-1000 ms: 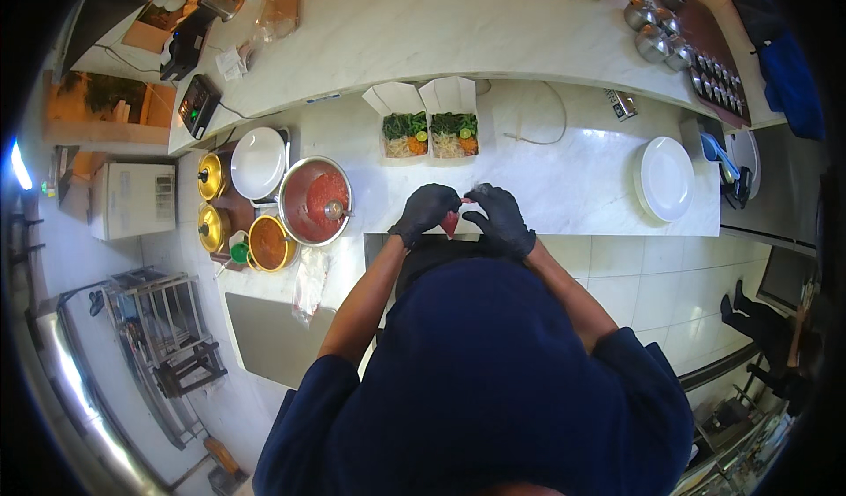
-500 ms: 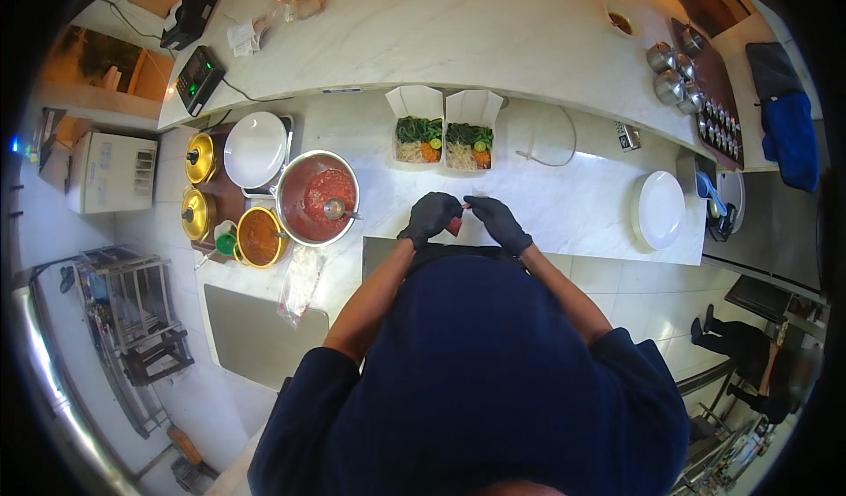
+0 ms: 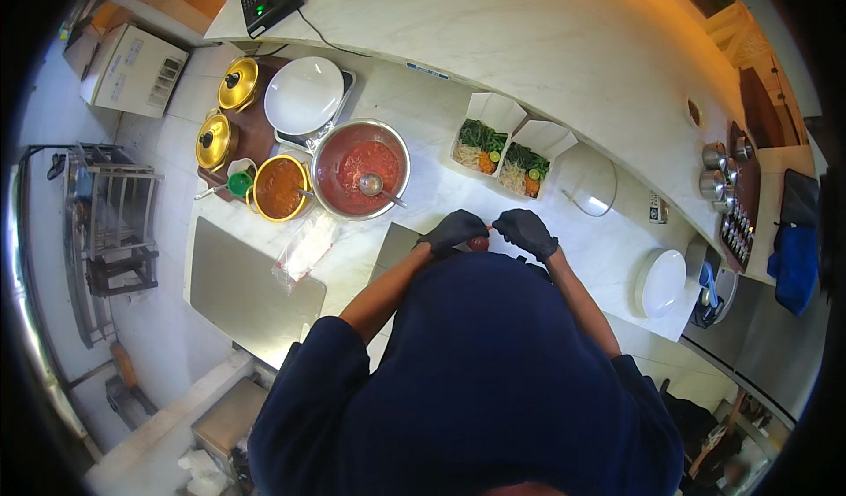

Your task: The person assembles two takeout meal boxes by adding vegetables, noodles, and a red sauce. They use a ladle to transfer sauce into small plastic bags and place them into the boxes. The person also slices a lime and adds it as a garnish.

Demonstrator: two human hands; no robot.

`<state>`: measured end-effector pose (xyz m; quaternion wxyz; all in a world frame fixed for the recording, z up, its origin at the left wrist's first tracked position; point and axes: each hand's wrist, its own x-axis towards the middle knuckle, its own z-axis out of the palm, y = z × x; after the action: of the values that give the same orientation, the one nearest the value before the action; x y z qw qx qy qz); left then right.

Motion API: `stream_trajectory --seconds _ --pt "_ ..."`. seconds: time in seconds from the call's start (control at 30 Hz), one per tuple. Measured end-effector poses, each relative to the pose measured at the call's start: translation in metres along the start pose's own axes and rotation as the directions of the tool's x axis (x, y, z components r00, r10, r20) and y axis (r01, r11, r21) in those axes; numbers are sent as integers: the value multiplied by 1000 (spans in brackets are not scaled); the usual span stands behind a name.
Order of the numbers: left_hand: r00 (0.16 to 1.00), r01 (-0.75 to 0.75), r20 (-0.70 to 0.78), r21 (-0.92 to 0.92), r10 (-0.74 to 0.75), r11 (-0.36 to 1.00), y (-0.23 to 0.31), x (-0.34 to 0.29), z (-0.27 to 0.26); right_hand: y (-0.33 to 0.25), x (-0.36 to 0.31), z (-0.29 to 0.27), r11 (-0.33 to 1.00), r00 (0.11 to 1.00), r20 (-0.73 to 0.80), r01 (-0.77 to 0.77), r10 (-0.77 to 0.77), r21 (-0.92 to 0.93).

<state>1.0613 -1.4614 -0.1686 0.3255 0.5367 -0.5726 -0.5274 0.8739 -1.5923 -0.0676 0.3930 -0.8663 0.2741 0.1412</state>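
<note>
My left hand [image 3: 454, 231], in a black glove, is closed in a pinch at the edge of the counter, close to my body. Just under its fingers hangs a small bag of red sauce [image 3: 478, 243], partly hidden by the glove. My right hand [image 3: 526, 233], gloved alike, pinches at the neck of the same bag, its fingertips almost meeting the left ones. Beyond the hands stand two open white takeaway boxes [image 3: 507, 114] with greens, sprouts, an orange topping and halved lime. To their left, a steel pot [image 3: 407, 157] holds red sauce and a ladle [image 3: 371, 184].
A yellow pot [image 3: 256, 198] of orange-brown sauce, two lidded gold pots [image 3: 216, 142] and a white plate [image 3: 304, 95] stand left. A clear plastic bag [image 3: 307, 248] lies nearer. White plates [image 3: 662, 283] are at right. A raised counter [image 3: 546, 29] runs along the far side.
The view has turned, so the counter appears tilted and the boxes sit further right. Both hands remain together at the small bag, which now hangs closer under my left fingers.
</note>
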Motion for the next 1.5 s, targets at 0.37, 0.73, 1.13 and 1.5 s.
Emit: stream_trajectory --seconds 0.37,0.73,1.13,1.5 --pt "962 181 -138 -325 -236 928 14 -26 -20 -1 60 34 693 977 104 -207 189 690" --pt "637 265 -682 -245 -360 933 -2 0 -7 -6 76 86 395 933 -147 6 328 919" --pt "821 213 -425 -390 -381 896 -17 -2 -14 -4 83 73 873 935 -274 -69 226 483" --pt "786 190 -411 -551 -462 812 -59 11 -1 -6 84 70 726 960 -178 -35 215 687"
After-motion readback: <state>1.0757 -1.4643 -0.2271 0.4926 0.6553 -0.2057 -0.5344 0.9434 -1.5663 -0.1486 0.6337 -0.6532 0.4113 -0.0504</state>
